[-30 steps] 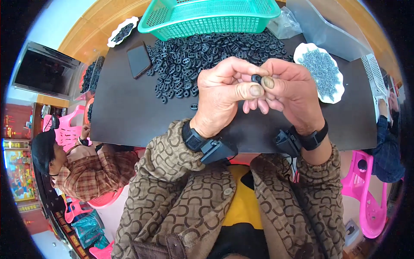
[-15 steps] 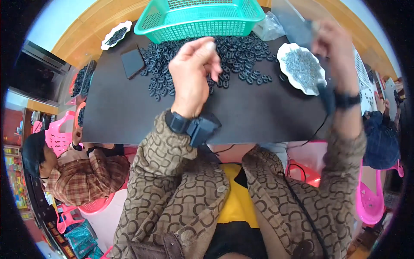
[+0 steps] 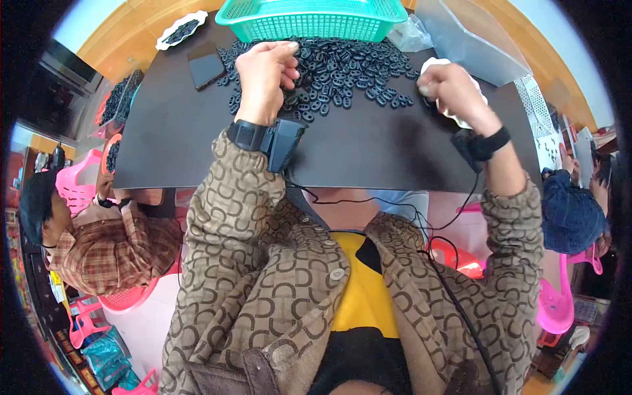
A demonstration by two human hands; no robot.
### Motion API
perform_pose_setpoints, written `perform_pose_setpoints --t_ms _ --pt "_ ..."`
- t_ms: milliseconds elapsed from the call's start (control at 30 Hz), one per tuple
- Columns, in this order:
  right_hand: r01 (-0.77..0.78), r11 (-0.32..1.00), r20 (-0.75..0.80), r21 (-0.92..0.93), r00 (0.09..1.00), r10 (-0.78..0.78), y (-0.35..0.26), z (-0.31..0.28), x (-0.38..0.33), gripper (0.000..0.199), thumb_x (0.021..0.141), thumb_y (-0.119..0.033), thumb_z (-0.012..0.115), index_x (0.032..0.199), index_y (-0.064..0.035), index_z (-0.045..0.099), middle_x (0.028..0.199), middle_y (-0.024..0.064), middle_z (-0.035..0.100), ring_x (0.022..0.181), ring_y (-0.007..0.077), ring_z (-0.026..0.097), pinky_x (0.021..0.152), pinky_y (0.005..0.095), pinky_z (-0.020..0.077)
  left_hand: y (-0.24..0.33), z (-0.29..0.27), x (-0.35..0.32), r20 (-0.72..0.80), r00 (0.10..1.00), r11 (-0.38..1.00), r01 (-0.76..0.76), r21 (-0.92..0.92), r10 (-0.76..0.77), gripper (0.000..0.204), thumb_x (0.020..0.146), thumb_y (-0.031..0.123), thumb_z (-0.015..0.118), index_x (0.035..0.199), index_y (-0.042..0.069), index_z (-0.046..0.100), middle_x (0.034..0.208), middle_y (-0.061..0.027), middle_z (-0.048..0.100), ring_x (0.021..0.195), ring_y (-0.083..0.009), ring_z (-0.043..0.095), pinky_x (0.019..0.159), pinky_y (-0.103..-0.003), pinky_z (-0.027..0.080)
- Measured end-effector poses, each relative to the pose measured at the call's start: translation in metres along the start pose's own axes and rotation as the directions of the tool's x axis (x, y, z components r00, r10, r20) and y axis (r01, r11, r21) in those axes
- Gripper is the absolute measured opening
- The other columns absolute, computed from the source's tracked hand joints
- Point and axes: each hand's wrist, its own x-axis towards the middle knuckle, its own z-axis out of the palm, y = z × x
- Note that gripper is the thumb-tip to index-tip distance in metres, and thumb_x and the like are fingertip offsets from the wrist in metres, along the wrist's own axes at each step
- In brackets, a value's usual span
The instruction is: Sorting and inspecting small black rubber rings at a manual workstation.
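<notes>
My left hand [image 3: 263, 76] is raised at the near left edge of a heap of small black oval pieces with two holes [image 3: 352, 76]. Its thumb and forefinger are pinched and the other fingers curl in; whatever they hold is too small to make out. My right hand [image 3: 454, 95] hovers in front of a scalloped white dish [image 3: 431, 64] and hides most of it. The fingertips there are pressed together too, with no nameable thing showing between them. Dark devices are strapped to both wrists.
A green plastic basket [image 3: 316, 28] stands behind the heap. Beside it are a crumpled clear bag [image 3: 411, 36] and a translucent box [image 3: 471, 43]. A phone [image 3: 207, 67] and a white dish of black pieces [image 3: 164, 41] lie left. Cables hang at the table's front edge. People sit on both sides.
My right hand has come left and nearer from beside the translucent box, now covering the dish of small silvery bits. The left hand has shifted left, still pinched. The whole view has tilted slightly.
</notes>
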Motion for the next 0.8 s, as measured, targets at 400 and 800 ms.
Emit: perform_pose_setpoints --t_ms 400,800 --pt "0.245 0.789 -0.087 -0.564 0.932 -0.351 0.012 0.100 0.043 0.024 0.096 -0.012 0.085 0.119 -0.0053 0.087 0.094 0.0165 0.085 0.086 0.0333 0.082 0.078 0.0509 0.0605 -0.017 -0.007 -0.009 0.050 0.997 0.991 0.056 0.118 -0.062 0.018 0.105 0.017 0.093 0.109 0.000 0.086 0.087 -0.0073 0.079 0.063 -0.0168 0.071 0.053 -0.031 0.052" --pt "0.314 0.742 -0.055 -0.593 0.903 -0.427 0.005 0.118 0.036 0.022 0.094 -0.011 0.084 0.115 -0.0085 0.088 0.099 0.0193 0.086 0.096 0.0421 0.083 0.084 0.0555 0.0621 -0.025 -0.012 -0.015 0.053 0.992 0.985 0.108 0.133 -0.116 0.018 0.104 0.015 0.093 0.109 -0.001 0.085 0.085 -0.0068 0.077 0.062 -0.0158 0.069 0.050 -0.032 0.051"
